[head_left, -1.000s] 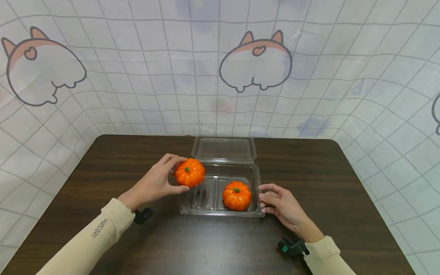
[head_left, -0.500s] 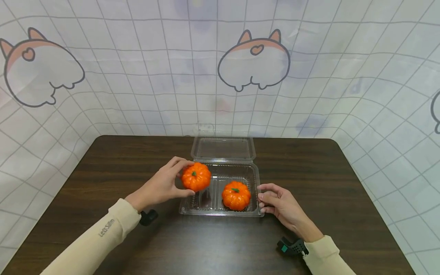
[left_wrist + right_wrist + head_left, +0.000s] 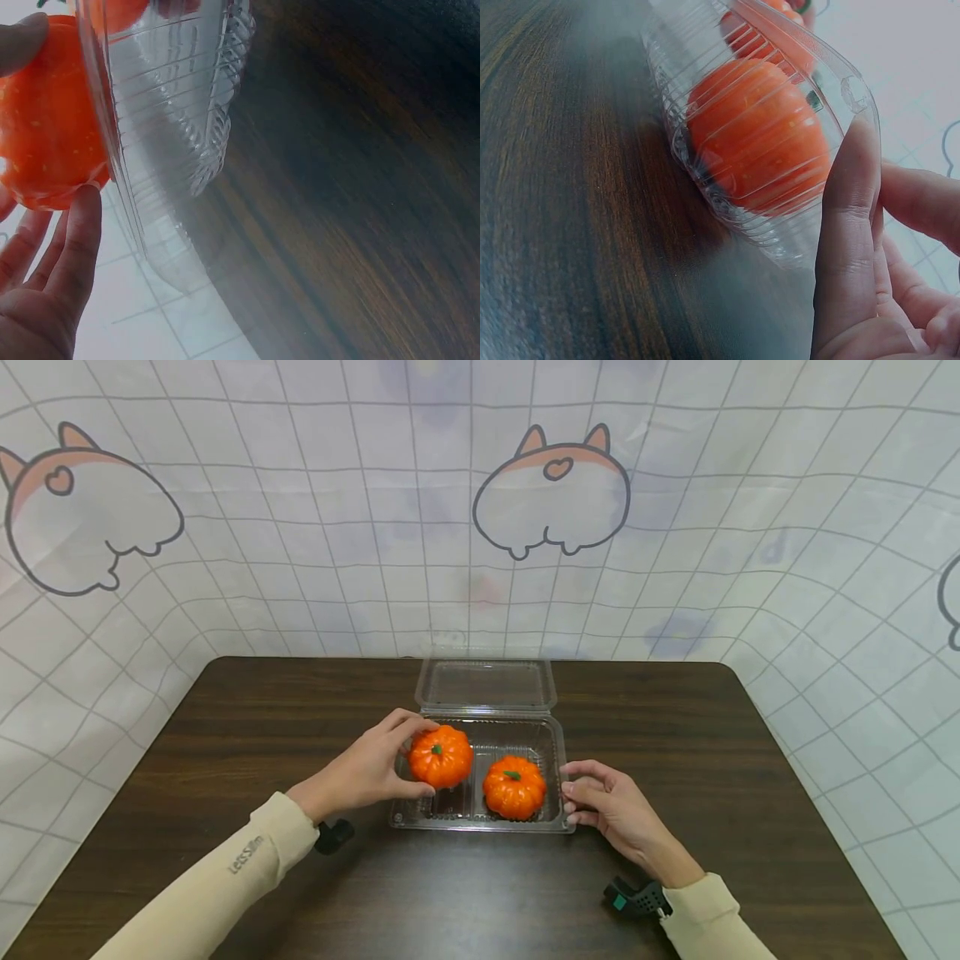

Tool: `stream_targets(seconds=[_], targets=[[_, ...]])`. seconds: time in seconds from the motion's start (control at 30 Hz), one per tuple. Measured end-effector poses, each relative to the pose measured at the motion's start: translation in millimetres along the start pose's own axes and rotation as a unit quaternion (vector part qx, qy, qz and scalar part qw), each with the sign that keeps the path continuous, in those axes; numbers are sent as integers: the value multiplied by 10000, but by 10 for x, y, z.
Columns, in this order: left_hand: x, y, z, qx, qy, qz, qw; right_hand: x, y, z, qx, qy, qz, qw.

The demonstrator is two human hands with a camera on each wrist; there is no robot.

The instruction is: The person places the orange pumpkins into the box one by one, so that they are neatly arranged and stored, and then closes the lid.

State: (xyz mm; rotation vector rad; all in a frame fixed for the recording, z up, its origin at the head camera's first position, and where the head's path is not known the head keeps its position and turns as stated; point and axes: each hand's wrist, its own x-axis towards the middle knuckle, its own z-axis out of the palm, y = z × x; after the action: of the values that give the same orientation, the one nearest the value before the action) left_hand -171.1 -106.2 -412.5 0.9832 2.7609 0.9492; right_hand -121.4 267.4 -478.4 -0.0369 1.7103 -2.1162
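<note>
While the left hand [image 3: 369,766] pinches one pumpkin [image 3: 442,757], the right hand [image 3: 619,812] pinches the edge of the box [image 3: 483,825], another pumpkin [image 3: 514,792] near those fingers.

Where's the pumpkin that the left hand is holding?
In the head view, the left hand holds that pumpkin over the left side of the open box, left of the other pumpkin.

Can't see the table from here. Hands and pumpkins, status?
Left hand holds pumpkin above left side of box. Right hand pinches box edge. Second pumpkin inside. Lid open, nothing blocking.
</note>
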Motion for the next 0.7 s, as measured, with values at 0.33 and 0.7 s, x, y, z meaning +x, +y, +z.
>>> stream_targets(seconds=[0.33,0.7], targets=[[80,22,21,74,-345,-13,9994,9,6,-3,-7,-17,-28,10000],[177,12,80,207,-661,-6,9976,7,0,-4,2,2,4,10000]])
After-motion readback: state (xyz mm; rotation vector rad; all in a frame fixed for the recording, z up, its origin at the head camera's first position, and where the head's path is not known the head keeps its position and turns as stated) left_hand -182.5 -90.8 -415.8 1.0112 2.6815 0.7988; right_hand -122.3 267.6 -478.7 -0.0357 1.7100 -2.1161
